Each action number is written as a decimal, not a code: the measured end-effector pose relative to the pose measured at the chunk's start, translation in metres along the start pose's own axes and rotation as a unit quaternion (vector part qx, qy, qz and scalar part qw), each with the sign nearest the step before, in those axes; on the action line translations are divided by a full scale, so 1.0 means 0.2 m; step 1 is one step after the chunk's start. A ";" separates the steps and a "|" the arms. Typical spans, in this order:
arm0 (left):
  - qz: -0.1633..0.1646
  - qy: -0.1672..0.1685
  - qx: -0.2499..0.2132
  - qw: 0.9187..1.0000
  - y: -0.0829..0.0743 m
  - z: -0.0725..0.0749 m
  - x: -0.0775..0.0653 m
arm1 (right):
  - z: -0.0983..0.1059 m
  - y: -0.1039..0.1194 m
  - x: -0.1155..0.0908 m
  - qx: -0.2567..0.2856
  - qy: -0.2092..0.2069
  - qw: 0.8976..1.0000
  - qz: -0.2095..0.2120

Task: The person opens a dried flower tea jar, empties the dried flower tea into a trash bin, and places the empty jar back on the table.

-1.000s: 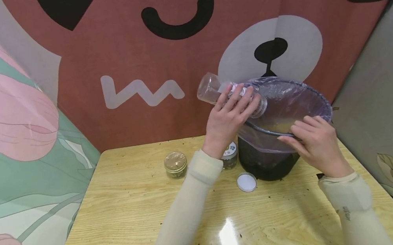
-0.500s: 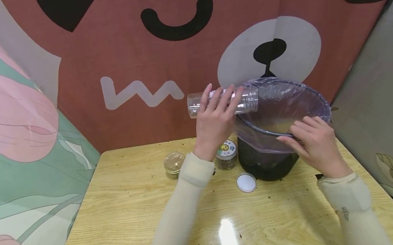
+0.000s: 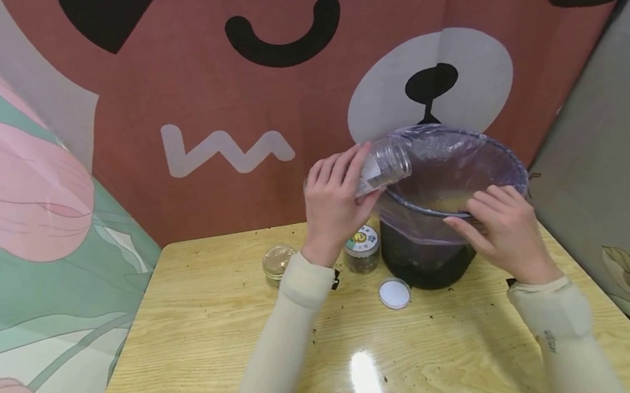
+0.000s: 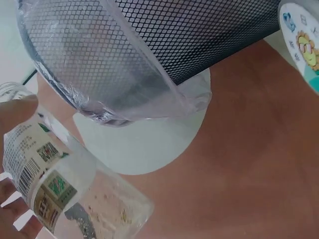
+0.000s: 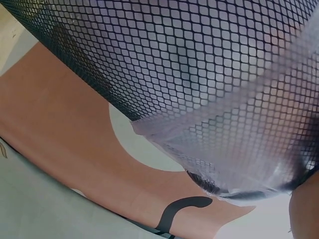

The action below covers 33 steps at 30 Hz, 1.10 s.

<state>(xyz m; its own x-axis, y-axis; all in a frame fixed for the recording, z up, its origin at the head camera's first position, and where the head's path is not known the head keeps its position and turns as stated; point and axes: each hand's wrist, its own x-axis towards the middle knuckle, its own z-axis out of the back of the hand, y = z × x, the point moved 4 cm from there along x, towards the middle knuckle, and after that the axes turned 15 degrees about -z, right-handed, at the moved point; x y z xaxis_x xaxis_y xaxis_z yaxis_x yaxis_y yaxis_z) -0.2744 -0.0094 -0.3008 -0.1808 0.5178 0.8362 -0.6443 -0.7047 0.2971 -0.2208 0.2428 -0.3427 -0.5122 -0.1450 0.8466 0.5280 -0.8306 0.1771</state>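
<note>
My left hand (image 3: 330,204) grips a clear plastic jar (image 4: 104,196) that lies tilted, its uncapped mouth at the left rim of the bin. In the left wrist view the jar carries a printed label with a barcode, and small bits cling inside near its base. A black mesh bin (image 3: 426,261), lined with a thin purple plastic bag (image 3: 418,231), stands on the table. My right hand (image 3: 502,226) holds the bin's near right rim, fingers over the edge and thumb outside. From the right wrist view, the mesh wall (image 5: 199,64) and folded bag edge fill most of the picture.
A jar with a printed lid (image 3: 362,249) stands just left of the bin. Farther left is a gold-topped jar (image 3: 278,263), partly behind the left sleeve. A white round lid (image 3: 394,294) lies before the bin. Dark crumbs dot the wooden table (image 3: 194,360).
My left hand has drawn the jar left, from mouth-down over the bin to level, then turned its mouth slightly up at the rim. The right hand keeps its hold on the bin.
</note>
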 end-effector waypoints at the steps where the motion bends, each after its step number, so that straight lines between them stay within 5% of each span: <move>1: 0.006 -0.001 -0.015 1.000 0.00 0.00 -0.01 | 0.00 0.00 0.00 0.002 0.002 1.000 -0.004; 7: 0.055 0.000 -0.090 0.994 0.04 0.01 -0.05 | 0.00 -0.01 -0.01 0.021 0.001 0.999 -0.026; 13: 0.120 -0.017 -0.179 0.976 0.09 0.02 -0.10 | 0.00 0.03 0.01 0.045 -0.029 0.998 -0.031; 16: 0.140 -0.025 -0.232 0.962 0.11 0.03 -0.13 | 0.00 0.07 0.02 0.050 -0.043 0.997 -0.027; 23: 0.172 -0.023 -0.378 0.910 0.12 0.06 -0.19 | -0.01 0.19 0.07 0.083 -0.063 0.995 -0.005; 27: 0.192 -0.001 -0.419 0.887 0.11 0.07 -0.24 | -0.02 0.28 0.09 0.123 -0.061 0.990 0.020; 33: 0.190 0.021 -0.445 0.875 0.09 0.10 -0.29 | -0.06 0.42 0.11 0.173 -0.023 0.983 0.060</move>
<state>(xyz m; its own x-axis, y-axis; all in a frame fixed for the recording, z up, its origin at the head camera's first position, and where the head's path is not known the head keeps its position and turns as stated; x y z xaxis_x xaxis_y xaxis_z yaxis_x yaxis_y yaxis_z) -0.2600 -0.0611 -0.3343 -0.5235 0.3587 0.7728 -0.8513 -0.1832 -0.4916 -0.1954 0.1642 -0.3151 -0.4061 -0.1996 0.8918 0.7852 -0.5754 0.2288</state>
